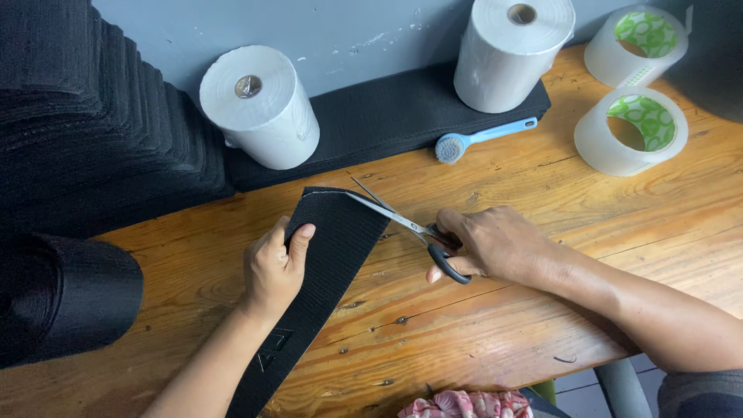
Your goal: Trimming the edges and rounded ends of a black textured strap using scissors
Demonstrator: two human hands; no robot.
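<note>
Two hands of mine are at work in the head view, both low over the wooden worktop [542,310]. My left hand [272,267] is closed on a long black fabric strip [325,263], thumb on top near its upper end, fingers wrapped under the left edge. The strip runs from that hand down toward me and off the near edge of the worktop, and its top end lies between my two hands. My right hand [491,244] is closed through the black handles of a pair of scissors [402,224], just to the right of the strip. The blades stand apart and point up-left, the lower one lying across the strip's upper right corner.

Behind the strip, against the grey wall, lies a black mat [387,116] with two white rolls [259,104] standing on it. A blue brush [464,142] rests in front of the mat. Two rolls of clear tape [631,128] sit at the far right. A tall stack of black fabric [85,116] fills the left, with a black roll [62,298] below it.
</note>
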